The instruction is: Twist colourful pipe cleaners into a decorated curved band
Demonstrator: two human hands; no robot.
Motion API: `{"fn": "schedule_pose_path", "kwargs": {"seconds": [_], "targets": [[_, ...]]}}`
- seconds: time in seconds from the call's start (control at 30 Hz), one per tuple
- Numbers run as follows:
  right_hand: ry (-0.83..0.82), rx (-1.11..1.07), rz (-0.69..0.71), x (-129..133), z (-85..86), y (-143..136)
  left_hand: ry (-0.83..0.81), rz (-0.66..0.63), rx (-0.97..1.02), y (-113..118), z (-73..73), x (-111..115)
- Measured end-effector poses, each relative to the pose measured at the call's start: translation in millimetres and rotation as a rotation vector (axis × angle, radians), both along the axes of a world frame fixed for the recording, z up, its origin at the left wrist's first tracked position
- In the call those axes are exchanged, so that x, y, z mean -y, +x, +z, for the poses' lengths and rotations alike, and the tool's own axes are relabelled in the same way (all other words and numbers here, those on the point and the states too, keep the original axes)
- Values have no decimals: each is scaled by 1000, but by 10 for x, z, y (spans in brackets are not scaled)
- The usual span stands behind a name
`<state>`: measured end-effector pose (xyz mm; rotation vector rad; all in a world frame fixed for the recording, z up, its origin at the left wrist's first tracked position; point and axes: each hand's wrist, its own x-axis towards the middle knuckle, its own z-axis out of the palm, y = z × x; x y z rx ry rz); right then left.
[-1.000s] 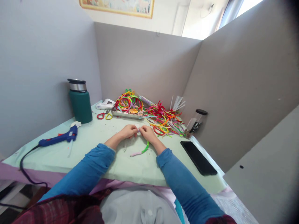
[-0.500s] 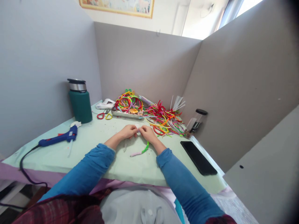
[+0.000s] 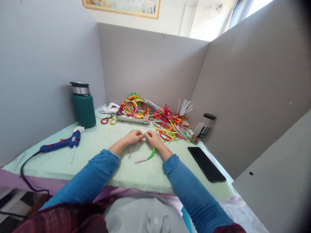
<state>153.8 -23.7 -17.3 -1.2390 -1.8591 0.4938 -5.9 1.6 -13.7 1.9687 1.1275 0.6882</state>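
Note:
My left hand [image 3: 134, 137] and my right hand [image 3: 152, 138] meet over the middle of the table, fingertips pinched together. Between them shows a small white piece [image 3: 142, 130], gripped from both sides; its exact kind is too small to make out. A curved band wrapped in green and pale pink pipe cleaner [image 3: 151, 156] comes out below my right hand, its pink end lying on the table. The upper part of that band is hidden by my hands. Just below my left hand lies a thin wire-like loop [image 3: 130, 152].
A blue glue gun [image 3: 62, 144] and a green bottle [image 3: 84, 105] stand left. Behind are scissors [image 3: 109, 120], a metal tray [image 3: 132, 120] of colourful bands and a pile of pipe cleaners [image 3: 173, 121]. A black phone [image 3: 206, 164] lies right. Grey partitions [image 3: 150, 64] enclose the table.

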Motion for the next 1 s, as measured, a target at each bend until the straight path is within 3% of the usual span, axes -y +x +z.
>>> {"fn": "schedule_pose_path", "kwargs": {"seconds": [1.0], "targets": [[7, 32, -22, 2, -2, -12, 28, 10, -40, -4, -8, 3]]}}
